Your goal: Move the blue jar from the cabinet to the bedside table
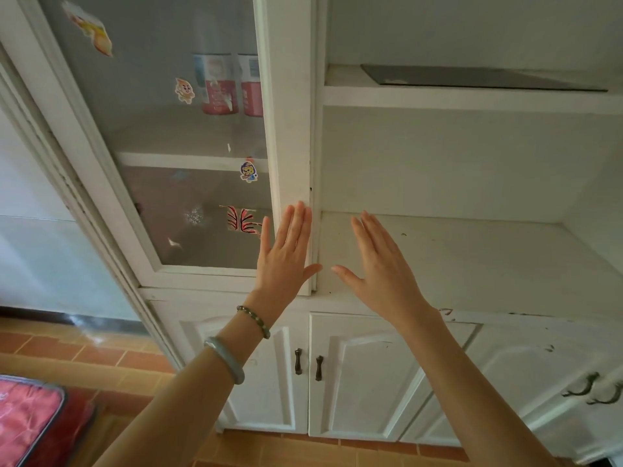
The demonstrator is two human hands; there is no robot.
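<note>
A white cabinet [293, 96] fills the view, with a glass door [161, 136] on the left and open shelves [472, 251] on the right. Both hands are raised before it, flat and spread, holding nothing: the left hand [286, 257] over the door's frame, the right hand [384, 271] before the lower shelf. Two red-and-white cans [229, 84] stand behind the glass. No blue jar shows.

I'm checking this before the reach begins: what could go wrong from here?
1. No blue jar is visible; the two cans behind the glass door look red and white, so the wrong item may be taken.
2. The glass door is shut, and both the left hand and right hand are open and empty beside it; swinging it open could hit the hands or head.
</note>
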